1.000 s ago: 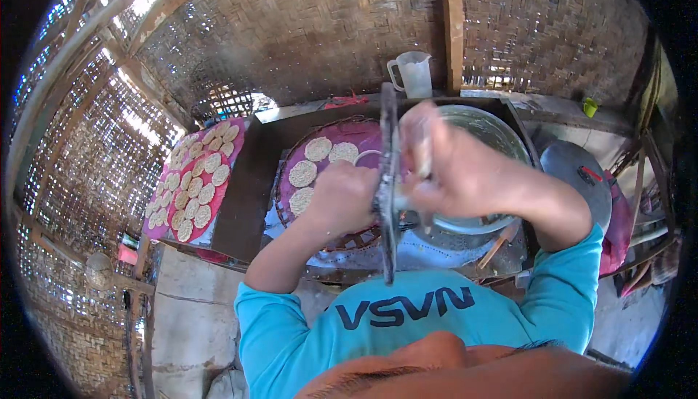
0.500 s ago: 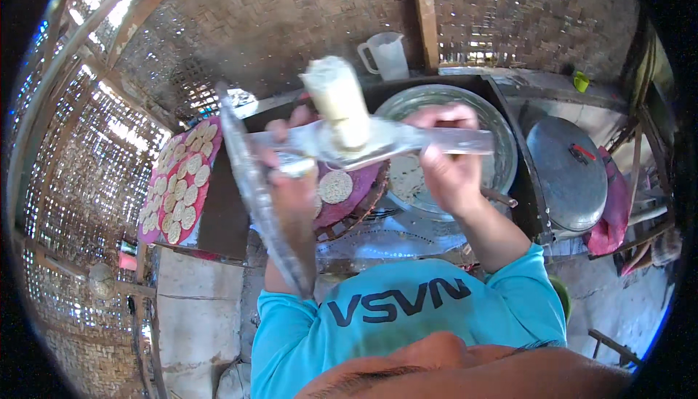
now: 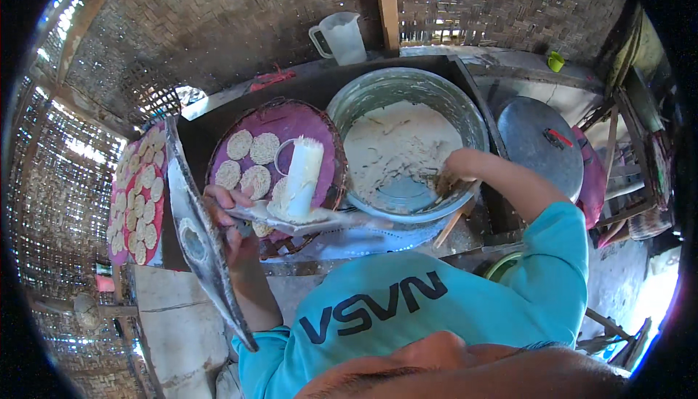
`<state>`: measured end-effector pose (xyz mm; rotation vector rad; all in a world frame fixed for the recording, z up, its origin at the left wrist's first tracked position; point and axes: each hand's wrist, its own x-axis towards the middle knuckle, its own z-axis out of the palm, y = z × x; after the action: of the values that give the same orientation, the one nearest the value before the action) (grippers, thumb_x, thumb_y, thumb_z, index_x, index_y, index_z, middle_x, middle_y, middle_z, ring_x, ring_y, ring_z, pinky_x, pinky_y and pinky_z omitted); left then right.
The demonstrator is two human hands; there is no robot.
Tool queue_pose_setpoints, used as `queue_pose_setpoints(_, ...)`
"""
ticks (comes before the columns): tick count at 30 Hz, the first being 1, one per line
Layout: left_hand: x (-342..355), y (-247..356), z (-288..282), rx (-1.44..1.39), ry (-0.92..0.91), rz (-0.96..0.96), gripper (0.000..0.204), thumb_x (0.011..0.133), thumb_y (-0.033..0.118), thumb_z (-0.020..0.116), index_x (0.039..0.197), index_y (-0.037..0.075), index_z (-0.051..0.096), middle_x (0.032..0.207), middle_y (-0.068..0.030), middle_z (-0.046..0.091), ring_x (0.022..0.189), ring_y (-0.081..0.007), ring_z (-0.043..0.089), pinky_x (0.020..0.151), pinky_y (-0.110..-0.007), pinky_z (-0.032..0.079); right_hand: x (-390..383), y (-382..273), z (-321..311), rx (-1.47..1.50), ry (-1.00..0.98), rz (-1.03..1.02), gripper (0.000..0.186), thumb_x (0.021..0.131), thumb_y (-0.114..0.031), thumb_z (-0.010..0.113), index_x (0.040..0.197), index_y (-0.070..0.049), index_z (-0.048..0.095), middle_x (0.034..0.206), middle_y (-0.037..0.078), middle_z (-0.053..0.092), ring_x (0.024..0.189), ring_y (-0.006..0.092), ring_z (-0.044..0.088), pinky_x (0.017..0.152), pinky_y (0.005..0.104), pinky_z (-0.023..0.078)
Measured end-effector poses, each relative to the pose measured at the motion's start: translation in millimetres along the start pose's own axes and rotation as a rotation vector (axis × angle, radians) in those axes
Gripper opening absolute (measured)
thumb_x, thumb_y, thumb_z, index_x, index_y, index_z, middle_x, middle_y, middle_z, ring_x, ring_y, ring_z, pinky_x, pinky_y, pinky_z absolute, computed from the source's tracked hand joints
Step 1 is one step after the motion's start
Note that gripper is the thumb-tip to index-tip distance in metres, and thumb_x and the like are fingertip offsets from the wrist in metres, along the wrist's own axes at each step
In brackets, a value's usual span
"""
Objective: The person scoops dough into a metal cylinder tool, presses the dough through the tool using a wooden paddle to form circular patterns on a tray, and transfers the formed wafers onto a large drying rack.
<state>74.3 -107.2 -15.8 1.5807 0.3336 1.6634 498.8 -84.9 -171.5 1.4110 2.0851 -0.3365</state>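
Note:
My left hand grips a two-part hand press near one end. One part is a long pale handle with a white cylinder standing on it, ragged dough at its top. The other part, a long board with a round opening, tilts beside my left forearm. My right hand reaches into the right side of a large basin, its fingers bent down and hidden in the dough. Pale dough covers much of the basin's bottom. Under the press, several round noodle-like cakes lie on a purple-lined tray.
More round cakes cover pink sheets at the left. A clear pitcher stands behind the dark bench frame. Right of the basin sits a metal lid with a red-marked handle. Farther back is a small green cup.
My right hand has let go of the press handle and moved down into the basin. The left hand has lowered the press over the tray. The view has shifted, so the scene sits farther left.

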Motion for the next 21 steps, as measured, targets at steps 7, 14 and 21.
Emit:
queue_pose_setpoints(7,-4,-16,-8,-0.053,0.034,-0.093,0.034,0.071,0.027,0.067,0.079,0.008,0.040,0.086,-0.0095,0.037,0.080,-0.0217,0.049,0.080,-0.036,0.048,-8,50,-24,-0.192,0.308,0.041,0.017,0.070,-0.015,0.055,0.084,-0.009,0.062,0.077,0.009,0.062,0.073,0.0261,0.062,0.061,0.0401,0.048)
queue_pose_setpoints(14,-2,-23,-18,-0.068,-0.060,-0.131,0.034,0.072,0.029,0.067,0.077,0.010,0.040,0.088,-0.0083,0.034,0.083,-0.0221,0.049,0.081,-0.036,0.048,40,54,26,-0.135,0.202,-0.023,0.019,0.072,-0.017,0.050,0.087,-0.008,0.060,0.080,0.008,0.062,0.074,0.0267,0.062,0.063,0.0391,0.048)
queue_pose_setpoints(21,-5,-14,-26,-0.141,-0.041,-0.190,0.033,0.070,0.026,0.070,0.077,0.011,0.042,0.089,-0.0070,0.034,0.083,-0.0212,0.050,0.082,-0.036,0.047,10,44,12,-0.128,0.158,-0.130,0.016,0.068,-0.014,0.052,0.079,-0.009,0.063,0.076,0.011,0.063,0.074,0.0291,0.061,0.064,0.0398,0.048)
